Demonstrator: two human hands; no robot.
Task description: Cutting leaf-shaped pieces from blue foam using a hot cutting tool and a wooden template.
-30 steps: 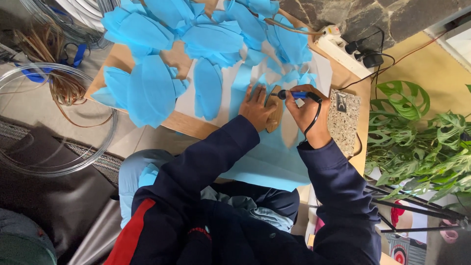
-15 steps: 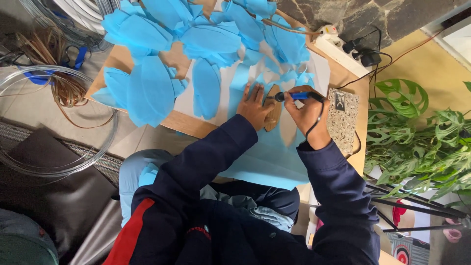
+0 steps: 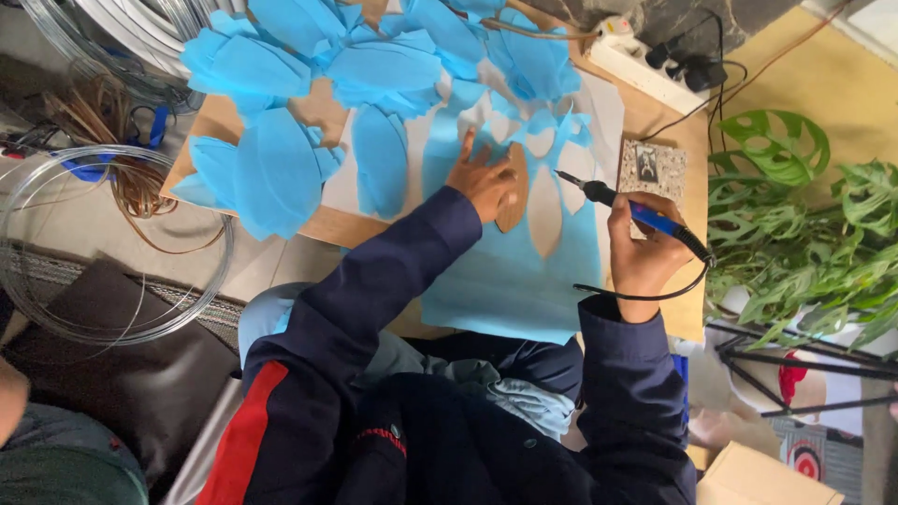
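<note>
My left hand (image 3: pixel 484 180) lies flat on a leaf-shaped wooden template (image 3: pixel 512 201) that rests on a light blue sheet (image 3: pixel 505 276) with leaf-shaped holes cut in it. My right hand (image 3: pixel 644 252) grips a blue-handled corded soldering iron (image 3: pixel 627 209), lifted off the sheet to the right, its tip pointing up and left. A pile of cut blue leaf shapes (image 3: pixel 281 168) covers the far and left part of the wooden board (image 3: pixel 323 224).
A speckled stone tile (image 3: pixel 652 168) sits right of the sheet. A white power strip with plugs (image 3: pixel 659 61) lies at the back right. Green plant leaves (image 3: pixel 804 224) stand at the right, wire coils (image 3: pixel 103 243) and cane strips at the left. A cardboard box (image 3: pixel 758 477) is at bottom right.
My right hand has pulled the soldering iron away from the template, to the right and toward me. More leaf-shaped holes in the sheet now show. The left hand stays on the template.
</note>
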